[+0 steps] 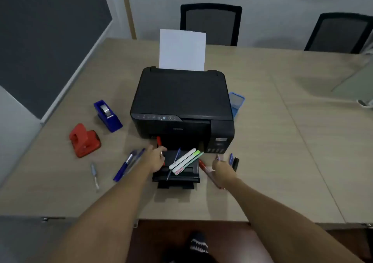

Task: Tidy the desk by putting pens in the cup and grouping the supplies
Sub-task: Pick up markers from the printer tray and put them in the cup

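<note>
the left hand (154,159) pinches a red marker (158,141) upright while the right hand (223,169) grips pens, and the blue cup (236,103) sits far-right behind the printer (181,101), nearer the right hand.

A red marker pen (158,141) stands upright in the closed left hand (154,159). White, green and pink highlighters (185,160) lie slantwise between the hands. Blue ballpoint pens (127,165) lie left of that hand; a blue mesh pen cup (236,103) stands well beyond the right hand (223,171).
</note>
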A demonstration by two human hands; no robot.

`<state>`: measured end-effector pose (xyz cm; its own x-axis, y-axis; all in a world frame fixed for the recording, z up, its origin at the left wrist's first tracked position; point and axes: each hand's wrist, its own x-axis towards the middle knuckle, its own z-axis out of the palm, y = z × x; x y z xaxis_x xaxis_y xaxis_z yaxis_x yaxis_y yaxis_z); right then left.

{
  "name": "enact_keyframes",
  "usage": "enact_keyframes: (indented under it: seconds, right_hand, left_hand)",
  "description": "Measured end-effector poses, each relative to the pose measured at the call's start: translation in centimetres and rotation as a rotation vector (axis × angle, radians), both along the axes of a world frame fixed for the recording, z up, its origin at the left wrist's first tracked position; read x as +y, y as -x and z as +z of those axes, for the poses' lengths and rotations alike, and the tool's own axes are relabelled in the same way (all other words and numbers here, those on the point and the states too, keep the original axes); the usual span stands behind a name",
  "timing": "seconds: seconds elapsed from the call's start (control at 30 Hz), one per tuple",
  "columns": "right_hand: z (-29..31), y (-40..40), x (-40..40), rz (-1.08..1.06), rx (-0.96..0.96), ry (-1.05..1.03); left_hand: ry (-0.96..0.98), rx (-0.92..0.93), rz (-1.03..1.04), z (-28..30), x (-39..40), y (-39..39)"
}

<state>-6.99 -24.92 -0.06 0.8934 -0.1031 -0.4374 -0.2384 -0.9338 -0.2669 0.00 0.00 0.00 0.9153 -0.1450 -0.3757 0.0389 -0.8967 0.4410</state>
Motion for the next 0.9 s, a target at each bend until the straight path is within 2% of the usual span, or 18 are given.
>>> enact_keyframes:
  seconds: [0.07,0.2,0.4,0.6,0.8,0.9]
  right_hand:
    - [-0.3,-0.2,0.3,0.013,0.061,-0.018]
    - [-1.0,-0.5,0.1,0.037,0.065,0.035]
    - [-2.0,-0.7,-0.5,0.188,0.135,0.128]
    - [-2.0,-0.6,-1.1,0.088,0.185,0.034]
    - [-2.0,-0.1,-2.6,-0.085,0.214,-0.158]
    - [-2.1,0.0,-2.2,-0.216,0.121,-0.289]
  left_hand:
    - [-0.003,-0.003,0.044,-0.4,-0.8,-0.5]
    - [-0.024,0.023,0.128,-2.0,-1.5,-1.1]
    - [-0.080,0.001,0.178,-1.8,-2.0,-1.4]
    - [-0.092,0.029,0.231,-1.4,-1.2,-1.7]
    - [0.125,-0.007,0.424,-0.6,-0.9,-1.1]
    - [0.214,0.042,0.419,-0.1,-2.0,-1.3]
